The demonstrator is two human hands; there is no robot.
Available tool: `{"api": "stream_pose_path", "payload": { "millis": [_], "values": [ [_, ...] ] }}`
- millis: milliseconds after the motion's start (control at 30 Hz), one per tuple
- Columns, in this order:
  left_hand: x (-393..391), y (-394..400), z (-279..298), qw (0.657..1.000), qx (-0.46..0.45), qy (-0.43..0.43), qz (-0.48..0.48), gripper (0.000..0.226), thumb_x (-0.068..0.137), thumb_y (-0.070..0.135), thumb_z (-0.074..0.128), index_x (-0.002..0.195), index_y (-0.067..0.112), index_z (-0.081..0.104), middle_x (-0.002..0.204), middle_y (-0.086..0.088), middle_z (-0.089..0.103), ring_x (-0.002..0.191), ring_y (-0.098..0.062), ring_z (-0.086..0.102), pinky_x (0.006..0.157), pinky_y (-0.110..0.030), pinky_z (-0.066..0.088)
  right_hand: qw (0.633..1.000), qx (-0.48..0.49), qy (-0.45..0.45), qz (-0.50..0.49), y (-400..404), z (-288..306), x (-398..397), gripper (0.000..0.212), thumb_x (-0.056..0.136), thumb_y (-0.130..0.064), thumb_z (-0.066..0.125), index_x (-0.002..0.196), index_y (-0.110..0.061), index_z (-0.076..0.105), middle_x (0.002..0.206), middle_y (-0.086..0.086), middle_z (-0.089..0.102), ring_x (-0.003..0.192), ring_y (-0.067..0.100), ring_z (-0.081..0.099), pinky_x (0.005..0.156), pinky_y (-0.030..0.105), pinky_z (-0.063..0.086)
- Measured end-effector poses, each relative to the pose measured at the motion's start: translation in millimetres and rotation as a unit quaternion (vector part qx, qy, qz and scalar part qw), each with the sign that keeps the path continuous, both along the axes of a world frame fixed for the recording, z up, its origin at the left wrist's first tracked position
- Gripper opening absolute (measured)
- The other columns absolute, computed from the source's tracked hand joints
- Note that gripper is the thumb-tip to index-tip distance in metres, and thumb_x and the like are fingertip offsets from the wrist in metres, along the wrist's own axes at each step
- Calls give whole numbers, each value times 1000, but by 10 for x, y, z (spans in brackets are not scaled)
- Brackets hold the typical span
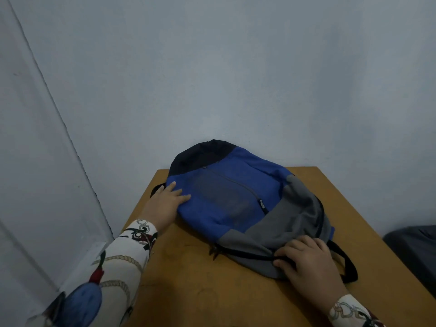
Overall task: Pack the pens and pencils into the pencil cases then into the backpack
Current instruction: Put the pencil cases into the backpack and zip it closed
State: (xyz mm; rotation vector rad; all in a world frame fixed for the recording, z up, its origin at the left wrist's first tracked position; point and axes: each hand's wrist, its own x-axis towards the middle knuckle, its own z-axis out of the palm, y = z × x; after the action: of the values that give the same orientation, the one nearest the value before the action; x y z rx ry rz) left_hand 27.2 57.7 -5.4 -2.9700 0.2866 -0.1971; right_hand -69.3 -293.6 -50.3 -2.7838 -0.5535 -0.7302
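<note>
A blue, grey and black backpack (238,199) lies flat on the wooden table (188,279), its black bottom end against the wall. My left hand (166,204) rests with straight fingers on the blue fabric at the bag's left side. My right hand (309,260) grips the grey top edge by the black zipper line, fingers curled over the fabric and thumb under it. No pens, pencils or pencil cases are in view.
A black shoulder strap (346,263) loops out from the bag beside my right hand. Pale walls close in behind and to the left. A dark object (415,251) sits beyond the table's right edge.
</note>
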Motion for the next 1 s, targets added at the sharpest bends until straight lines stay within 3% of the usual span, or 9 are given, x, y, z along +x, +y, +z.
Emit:
{"api": "stream_pose_path", "payload": {
  "millis": [133, 200, 300, 400, 533, 633, 733, 833, 1000],
  "values": [
    [-68, -50, -106, 995, 26, -78, -57, 32, 88, 16, 58, 117, 25, 68, 105, -3, 69, 105, -23, 62, 108, -40, 35, 997, 15, 26, -70, -201, -23, 132, 28, 58, -24, 92, 72, -34, 71, 74, -16, 63, 76, 15, 65, 88, 39, 45],
    [-138, -162, -110, 989, 38, -105, -96, 21, 58, 13, 83, 75, 21, 73, 62, 0, 62, 58, -19, 61, 67, -33, 54, 993, 50, 2, -110, -189, -5, 146, 33, 53, -4, 90, 75, -22, 73, 78, -3, 64, 78, 26, 64, 77, 46, 53],
    [-313, -399, -50, 989, 49, -85, -109, 39, 32, 11, 89, 50, 21, 57, 41, 4, 46, 35, -14, 45, 38, -20, 35, 991, 104, -13, -87, -30, 64, 74, 26, 66, 4, 79, 82, -14, 69, 83, 4, 59, 78, 27, 59, 61, 36, 52],
    [-449, -665, -33, 986, 58, -90, -125, 43, 29, 14, 89, 45, 22, 50, 37, 5, 42, 29, -12, 40, 38, -16, 17, 946, 232, 222, -56, 295, 276, -179, 15, 87, -36, 68, 79, -23, 66, 75, -6, 63, 70, 7, 59, 63, 24, 52],
    [-707, -1189, 176, 991, 52, 50, -116, 10, 93, 20, 57, 89, 12, 62, 84, -6, 64, 78, -24, 62, 56, -29, 36, 685, 494, 532, -64, 592, 431, -241, 49, 82, -62, 57, 93, -14, 66, 80, 15, 72, 60, 23, 66, 52, 33, 54],
    [-755, -1382, 460, 976, -64, 175, -113, 45, 96, 54, 46, 83, 13, 60, 73, 0, 55, 70, -18, 53, 61, -33, 41, 555, 610, 561, -71, 594, 492, -161, 46, 87, -62, 52, 104, -20, 60, 109, 20, 66, 84, 32, 70, 63, 38, 58],
    [-496, -1236, 675, 975, -182, 106, -66, 51, 93, 64, 40, 95, 22, 68, 94, 2, 66, 89, -17, 59, 75, -33, 45, 449, 681, 573, -74, 553, 541, -80, 37, 91, -52, 54, 109, -19, 56, 120, 21, 60, 100, 38, 65, 73, 48, 57],
    [-87, -803, 729, 995, -97, -10, 21, 43, 96, 59, 35, 119, 35, 63, 130, 5, 60, 125, -20, 48, 105, -39, 35, 406, 709, 570, -91, 540, 528, -14, 25, 99, -30, 50, 121, -17, 49, 121, 19, 58, 101, 42, 63, 80, 59, 51],
    [37, -297, 532, 964, -32, 230, 126, 65, 95, 66, 28, 151, 33, 28, 158, 3, 28, 146, -25, 23, 119, -46, 12, 430, 698, 561, -117, 457, 491, 106, 24, 104, -30, 40, 122, -17, 48, 120, 16, 56, 102, 44, 58, 80, 66, 45]
  ]
}}
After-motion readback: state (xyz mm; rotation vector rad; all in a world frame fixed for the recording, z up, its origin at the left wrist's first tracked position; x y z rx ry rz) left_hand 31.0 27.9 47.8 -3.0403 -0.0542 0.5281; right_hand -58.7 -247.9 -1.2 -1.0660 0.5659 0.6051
